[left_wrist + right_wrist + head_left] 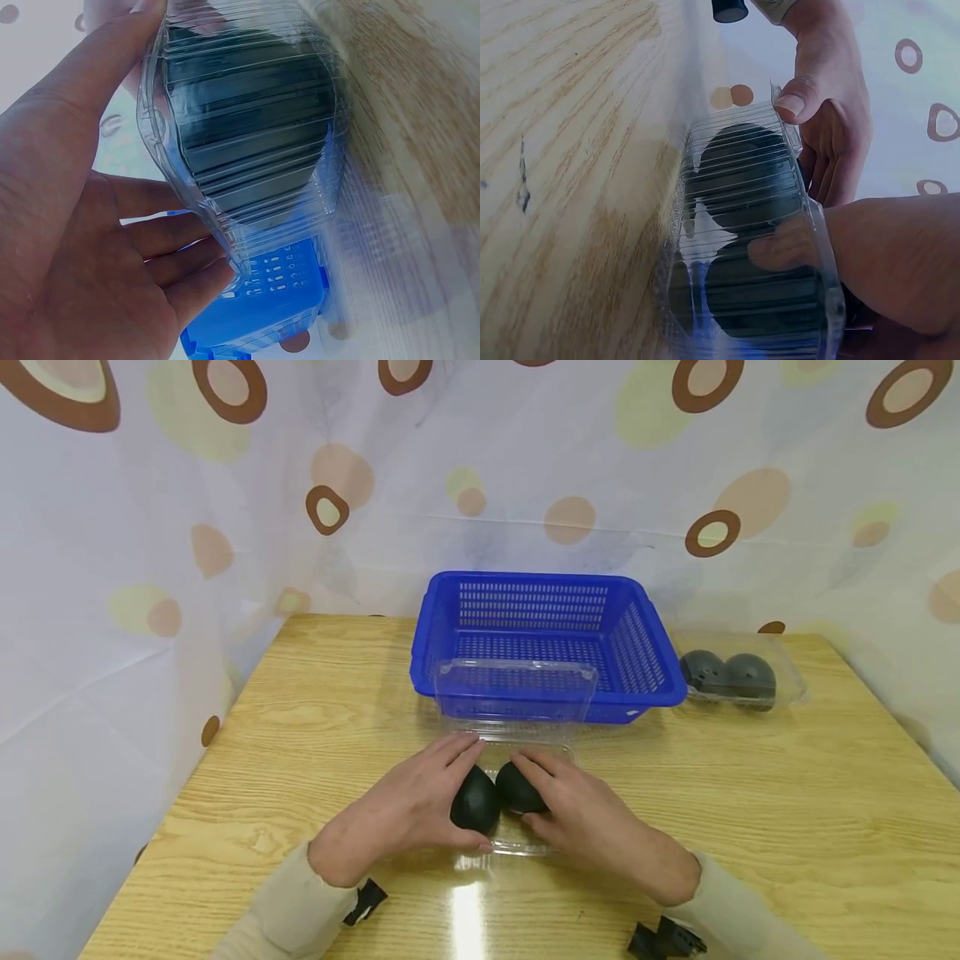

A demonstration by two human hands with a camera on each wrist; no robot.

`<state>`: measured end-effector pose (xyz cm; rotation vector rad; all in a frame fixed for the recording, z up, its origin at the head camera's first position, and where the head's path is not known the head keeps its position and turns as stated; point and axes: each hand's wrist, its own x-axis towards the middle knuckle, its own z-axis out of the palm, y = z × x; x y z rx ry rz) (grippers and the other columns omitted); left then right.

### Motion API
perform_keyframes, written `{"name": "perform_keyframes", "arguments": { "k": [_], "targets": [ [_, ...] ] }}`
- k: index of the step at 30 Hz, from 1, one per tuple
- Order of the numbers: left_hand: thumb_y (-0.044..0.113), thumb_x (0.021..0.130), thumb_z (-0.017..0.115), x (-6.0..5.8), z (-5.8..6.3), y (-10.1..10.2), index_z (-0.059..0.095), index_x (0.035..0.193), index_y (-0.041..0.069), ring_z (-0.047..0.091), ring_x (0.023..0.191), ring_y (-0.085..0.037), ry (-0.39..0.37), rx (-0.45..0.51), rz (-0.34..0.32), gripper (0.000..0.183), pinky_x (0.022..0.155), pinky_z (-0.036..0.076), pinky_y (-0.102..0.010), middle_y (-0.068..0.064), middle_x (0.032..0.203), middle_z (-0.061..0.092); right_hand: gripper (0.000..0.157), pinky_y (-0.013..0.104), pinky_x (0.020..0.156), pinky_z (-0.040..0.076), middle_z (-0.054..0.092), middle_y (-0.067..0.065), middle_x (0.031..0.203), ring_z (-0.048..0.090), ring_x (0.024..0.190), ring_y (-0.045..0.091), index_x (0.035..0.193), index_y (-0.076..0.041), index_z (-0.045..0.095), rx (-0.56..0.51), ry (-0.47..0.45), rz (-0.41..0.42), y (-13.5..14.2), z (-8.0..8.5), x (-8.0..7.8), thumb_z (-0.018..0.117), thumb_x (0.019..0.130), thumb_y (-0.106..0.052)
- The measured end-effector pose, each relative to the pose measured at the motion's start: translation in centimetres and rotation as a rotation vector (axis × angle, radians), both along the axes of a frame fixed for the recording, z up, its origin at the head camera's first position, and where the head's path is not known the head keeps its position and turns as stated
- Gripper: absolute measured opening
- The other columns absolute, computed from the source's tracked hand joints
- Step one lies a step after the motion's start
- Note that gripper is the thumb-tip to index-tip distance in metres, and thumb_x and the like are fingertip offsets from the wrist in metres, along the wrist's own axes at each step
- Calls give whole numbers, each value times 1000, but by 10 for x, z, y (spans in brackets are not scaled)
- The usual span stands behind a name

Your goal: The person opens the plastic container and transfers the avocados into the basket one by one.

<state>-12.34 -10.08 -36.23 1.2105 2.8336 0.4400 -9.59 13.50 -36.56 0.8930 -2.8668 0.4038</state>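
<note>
Left hand (420,797): spread, touching clear container (525,850). Right hand (588,806): curled, gripping dark object (517,792), part-hidden at 3 o'clock. Second dark object (476,806): part-hidden at 9 o'clock.

Plain cream sleeves (288,910) reach both wrists (332,853), and a small, black, blocky device (365,903) with angular edges sits beside each one.
</note>
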Motion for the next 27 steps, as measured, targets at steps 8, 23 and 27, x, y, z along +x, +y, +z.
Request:
{"name": "perform_keyframes", "arguments": {
  "k": [8, 23, 27],
  "targets": [
    [68, 69, 78, -1, -1, 1, 37, 150, -2, 36, 146, -33, -2, 12, 5, 115, 119, 37, -42, -19, 156, 38, 69, 43, 88, 59, 59, 18, 136, 64, 117, 33, 139, 0, 53, -20, 14, -8, 8, 7, 3, 81, 79, -18],
    [67, 69, 79, -1, -1, -1, 38, 149, -3, 38, 144, -34, 23, 45, -10, 114, 119, 37, -43, -19, 154, 41, 65, 41, 80, 60, 62, 14, 136, 68, 110, 31, 142, -9, 52, -144, -85, -101, 33, 35, 14, 77, 83, -20],
    [67, 69, 78, -1, 0, -1, 36, 150, -3, 36, 145, -34, -10, 32, -1, 115, 119, 35, -43, -19, 155, 39, 63, 42, 80, 60, 62, 14, 136, 68, 110, 32, 142, -10, 52, -150, -99, -119, 42, 42, 16, 76, 84, -19]
  ]
}}
